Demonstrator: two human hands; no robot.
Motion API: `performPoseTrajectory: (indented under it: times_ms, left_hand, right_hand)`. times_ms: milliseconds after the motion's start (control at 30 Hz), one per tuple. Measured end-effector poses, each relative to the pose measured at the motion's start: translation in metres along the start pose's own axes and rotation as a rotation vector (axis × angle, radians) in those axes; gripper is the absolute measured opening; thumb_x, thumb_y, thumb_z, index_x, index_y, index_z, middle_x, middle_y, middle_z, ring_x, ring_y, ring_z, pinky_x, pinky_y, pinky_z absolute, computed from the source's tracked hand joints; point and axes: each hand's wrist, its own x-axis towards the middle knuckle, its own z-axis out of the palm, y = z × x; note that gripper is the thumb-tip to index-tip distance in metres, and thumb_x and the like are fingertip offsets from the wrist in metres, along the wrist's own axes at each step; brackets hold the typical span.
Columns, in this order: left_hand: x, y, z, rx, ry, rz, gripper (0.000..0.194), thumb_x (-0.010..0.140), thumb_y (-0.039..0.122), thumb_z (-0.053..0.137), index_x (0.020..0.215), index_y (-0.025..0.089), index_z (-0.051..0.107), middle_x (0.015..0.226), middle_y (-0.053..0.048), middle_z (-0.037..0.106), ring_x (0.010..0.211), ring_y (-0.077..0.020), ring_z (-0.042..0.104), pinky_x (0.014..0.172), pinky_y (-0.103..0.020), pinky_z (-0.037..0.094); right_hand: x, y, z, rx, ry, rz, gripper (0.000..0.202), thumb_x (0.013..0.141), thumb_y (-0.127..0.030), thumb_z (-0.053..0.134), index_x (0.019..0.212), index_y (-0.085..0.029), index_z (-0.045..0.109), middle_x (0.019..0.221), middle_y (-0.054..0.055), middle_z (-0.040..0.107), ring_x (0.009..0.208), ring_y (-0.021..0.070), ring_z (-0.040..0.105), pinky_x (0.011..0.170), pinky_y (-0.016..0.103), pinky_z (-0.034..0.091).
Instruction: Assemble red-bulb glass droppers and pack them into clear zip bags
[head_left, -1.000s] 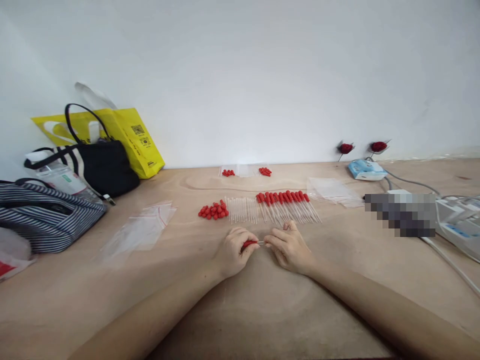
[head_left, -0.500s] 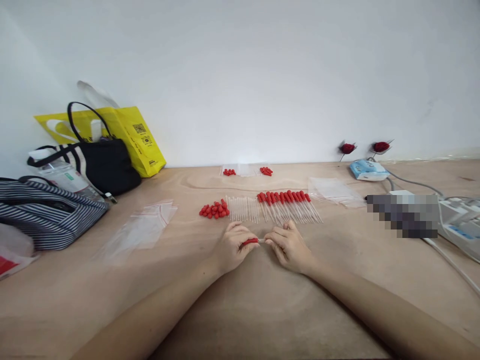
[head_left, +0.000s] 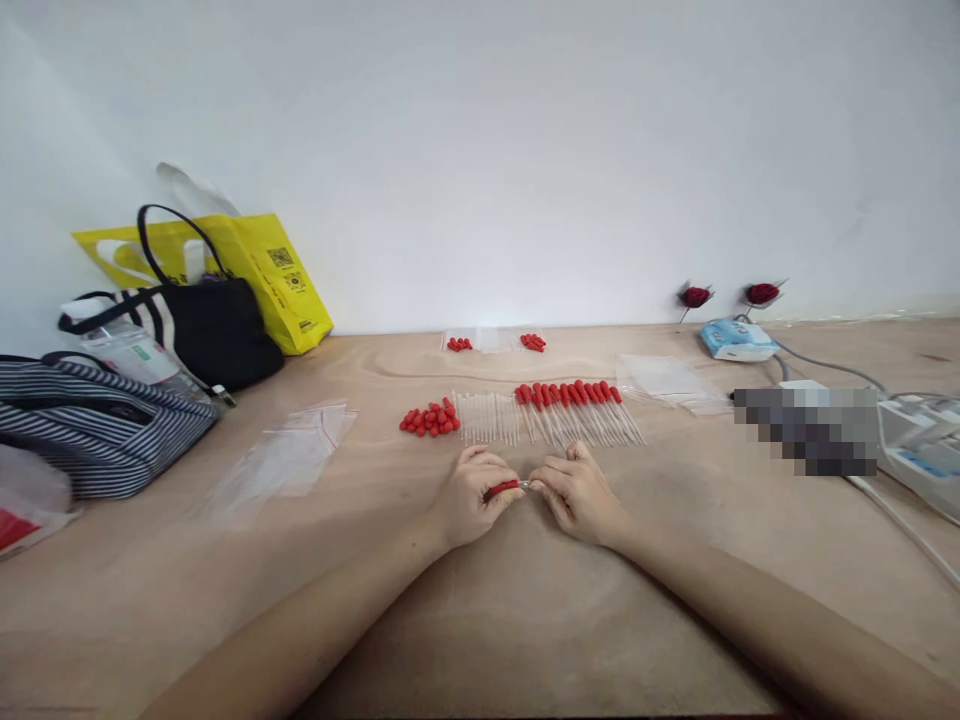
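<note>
My left hand (head_left: 480,492) is closed round a red rubber bulb (head_left: 502,487), whose end sticks out between thumb and fingers. My right hand (head_left: 576,498) pinches a thin clear dropper tube (head_left: 524,484). A short piece of the tube shows between my hands, meeting the bulb's end; how far it goes in is hidden. Just beyond my hands lies a pile of loose red bulbs (head_left: 430,420). Beside it is a row of bare clear tubes (head_left: 486,418), then a row of droppers with red bulbs fitted (head_left: 577,412).
Clear zip bags lie at the left (head_left: 289,460) and right (head_left: 664,380). Small groups of red bulbs (head_left: 533,342) rest by the wall. Bags, including a yellow one (head_left: 281,290), stand at the left. A blue packet (head_left: 739,340), cables and a power strip (head_left: 922,450) are at the right.
My left hand has shifted slightly right with the bulb, and a little less tube shows between my hands. My right hand has barely moved.
</note>
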Motion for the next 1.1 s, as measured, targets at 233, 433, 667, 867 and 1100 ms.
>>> performPoseTrajectory:
  times_ms: [233,433,667,867,1100]
  left_hand:
    - [0.001,0.001,-0.001,-0.003,-0.063,-0.010,0.018,0.081,0.025,0.048,0.068,0.019,0.057,0.067,0.002,0.064,0.073,-0.0138,0.058,0.088,-0.036,0.031]
    - [0.000,0.003,-0.002,0.037,-0.066,-0.052,0.017,0.082,0.025,0.046,0.074,0.020,0.060,0.070,0.001,0.065,0.075,-0.0141,0.058,0.090,-0.037,0.029]
    - [0.001,-0.003,-0.007,0.060,0.005,-0.086,0.014,0.078,0.028,0.053,0.069,0.021,0.061,0.067,0.002,0.065,0.073,-0.0150,0.059,0.090,-0.039,0.030]
    - [-0.002,-0.014,-0.015,0.143,0.167,-0.157,0.048,0.069,0.043,0.062,0.111,0.022,0.051,0.102,-0.006,0.061,0.097,-0.0226,0.053,0.089,-0.040,0.034]
    - [-0.003,-0.025,-0.017,0.243,0.236,-0.240,0.030,0.075,0.030,0.056,0.103,0.021,0.053,0.095,-0.005,0.061,0.091,-0.0209,0.054,0.085,-0.038,0.037]
  right_hand:
    - [0.000,-0.001,0.001,-0.004,0.015,-0.016,0.029,0.088,-0.020,0.031,0.078,-0.016,0.058,0.066,0.002,0.057,0.058,0.0114,0.041,0.065,0.029,0.021]
    - [0.002,0.002,0.001,-0.014,-0.017,0.001,0.028,0.088,-0.020,0.032,0.080,-0.016,0.059,0.069,0.002,0.058,0.060,0.0110,0.042,0.066,0.029,0.021]
    - [0.006,0.002,-0.014,-0.185,-0.075,-0.035,0.023,0.084,-0.017,0.041,0.092,-0.021,0.062,0.078,0.003,0.058,0.073,0.0142,0.046,0.066,0.030,0.021]
    - [0.009,0.024,-0.012,-0.191,0.009,0.244,0.024,0.082,-0.018,0.040,0.094,-0.018,0.061,0.084,0.006,0.061,0.078,0.0164,0.052,0.066,0.028,0.029]
    - [0.033,0.052,-0.004,-0.207,0.168,0.848,0.027,0.077,-0.019,0.039,0.099,-0.016,0.055,0.085,0.006,0.065,0.078,0.0185,0.057,0.068,0.028,0.035]
